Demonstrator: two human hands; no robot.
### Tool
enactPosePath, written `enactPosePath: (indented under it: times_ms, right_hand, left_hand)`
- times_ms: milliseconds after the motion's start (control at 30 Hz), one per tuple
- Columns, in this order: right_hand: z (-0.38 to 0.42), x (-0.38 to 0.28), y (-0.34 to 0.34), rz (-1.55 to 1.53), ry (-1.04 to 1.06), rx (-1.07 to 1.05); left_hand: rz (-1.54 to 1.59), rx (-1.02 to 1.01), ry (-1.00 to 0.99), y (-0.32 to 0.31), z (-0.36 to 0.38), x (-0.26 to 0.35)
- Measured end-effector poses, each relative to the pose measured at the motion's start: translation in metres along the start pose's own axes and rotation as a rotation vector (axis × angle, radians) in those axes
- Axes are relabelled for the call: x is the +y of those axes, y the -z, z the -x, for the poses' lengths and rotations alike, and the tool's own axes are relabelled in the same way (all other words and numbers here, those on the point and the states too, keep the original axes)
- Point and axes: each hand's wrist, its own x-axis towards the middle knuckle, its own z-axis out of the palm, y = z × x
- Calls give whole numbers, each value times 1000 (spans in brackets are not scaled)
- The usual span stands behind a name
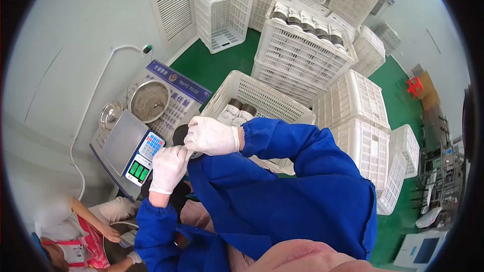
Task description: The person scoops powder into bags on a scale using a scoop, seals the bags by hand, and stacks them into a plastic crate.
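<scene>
Both of my hands are in white gloves and meet in front of my blue sleeves and apron. My left hand [169, 167] is closed, its fingertips pressed together beside the right thumb. My right hand [210, 136] is curled closed just above and to the right of it. A small pale edge shows under the right hand; I cannot tell what the two hands hold. Left of them is a digital scale [121, 141] with a lit green display and a bare metal pan. Just beyond my right hand, a white crate [272, 93] holds a few dark packs with white labels [238, 111].
A metal bowl [149, 102] of greyish powder and a smaller metal dish [110, 116] stand behind the scale. Stacked white crates [302, 55] fill the back, the top one holding several packs [308, 21]. At lower left, another person [80, 236] works beside a large container.
</scene>
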Motion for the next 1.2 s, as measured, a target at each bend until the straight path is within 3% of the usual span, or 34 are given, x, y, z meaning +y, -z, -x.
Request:
enactPosePath:
  times_ms: [100,167,233,333,433,567,600,700,833,900,967,1000,1067,1100,1200]
  right_hand:
    - [14,8,-9,-65,-6,84]
    - [34,25,-4,-14,-122,5]
    - [55,41,-10,-96,-153,148]
    - [60,39,-13,-139,-228,170]
    - [46,31,3,-205,-231,191]
    - [20,10,-1,-221,-101,283]
    - [17,7,17,-58,-119,-28]
    - [43,25,13,-270,-159,245]
    - [65,27,30,-571,-489,240]
    - [75,22,29,-874,-746,229]
    - [105,40,17,-1083,-980,272]
    - [116,49,3,-1146,-1046,402]
    - [134,68,-26,-1345,-1159,617]
    - [144,81,-43,-1337,-1174,714]
    - [182,114,-106,-1172,-1381,686]
  left_hand:
    - [-9,5,-11,6,4,0]
    - [21,22,15,9,10,-4]
    - [26,43,62,6,21,-5]
    - [136,49,156,0,23,-3]
    - [68,38,246,15,3,1]
    - [214,-14,153,17,-28,15]
    - [151,-48,143,13,-26,11]
    - [103,-28,118,21,-24,2]
    - [209,83,165,13,0,-20]
    - [220,85,275,2,11,-23]
    - [540,113,633,-28,36,-27]
    - [702,125,812,-39,46,-28]
    - [907,40,918,-50,45,-17]
    - [1009,0,970,-56,41,-10]
    - [1264,-79,1040,-86,35,6]
